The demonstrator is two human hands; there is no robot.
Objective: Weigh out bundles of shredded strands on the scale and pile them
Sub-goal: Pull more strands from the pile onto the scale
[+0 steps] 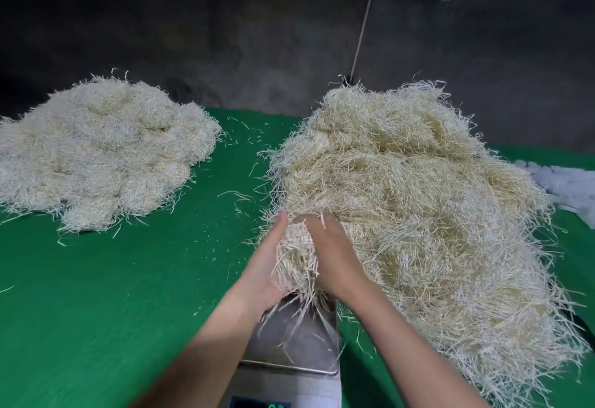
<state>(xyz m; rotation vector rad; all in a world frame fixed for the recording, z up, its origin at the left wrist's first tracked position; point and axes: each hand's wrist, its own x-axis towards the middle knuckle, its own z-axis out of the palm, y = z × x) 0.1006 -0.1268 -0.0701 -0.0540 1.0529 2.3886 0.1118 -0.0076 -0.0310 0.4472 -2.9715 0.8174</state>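
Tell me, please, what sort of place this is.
Probably a workshop or packing room: a left heap and right heap of shredded strands on a green table, a steel scale with left hand and right hand holding a bundle above it, a bare wall behind.

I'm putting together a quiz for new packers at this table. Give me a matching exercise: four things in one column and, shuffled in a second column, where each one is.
Things
1. bundle
2. scale
3. white pile
4. yellowish heap

Places
A. far left of the green table
B. at the bottom edge, under the bundle
C. on the table's right side
D. held between the left hand and the right hand

Pairs: 1-D, 2-B, 3-A, 4-C
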